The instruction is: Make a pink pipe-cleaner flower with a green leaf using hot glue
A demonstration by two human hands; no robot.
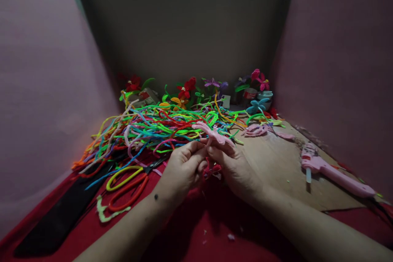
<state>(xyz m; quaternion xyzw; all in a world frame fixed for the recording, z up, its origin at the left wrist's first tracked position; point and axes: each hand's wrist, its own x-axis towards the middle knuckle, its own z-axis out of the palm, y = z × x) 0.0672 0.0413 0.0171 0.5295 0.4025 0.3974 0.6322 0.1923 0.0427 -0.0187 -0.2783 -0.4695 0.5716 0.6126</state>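
Note:
Between my two hands is a pale pink pipe-cleaner flower [216,134], its petals spread above my fingers. My left hand [189,161] is closed in a pinch at the flower's base. My right hand [235,166] is closed on the flower's lower right side, thumb toward the middle. The fingertips partly hide the base. Just beyond my hands lies a big tangled heap of coloured pipe cleaners [166,125]. Scissors with yellow and red handles [129,190] rest on the red cloth [196,225], left of my left hand.
On the right, a pink glue gun [334,174] lies on a cardboard sheet [276,163]. Pink looped pieces [256,131] lie at its far edge. Finished flowers [186,90] and a jar [266,97] line the back. A black flat object [61,213] is at left. Pink walls [344,69] flank both sides.

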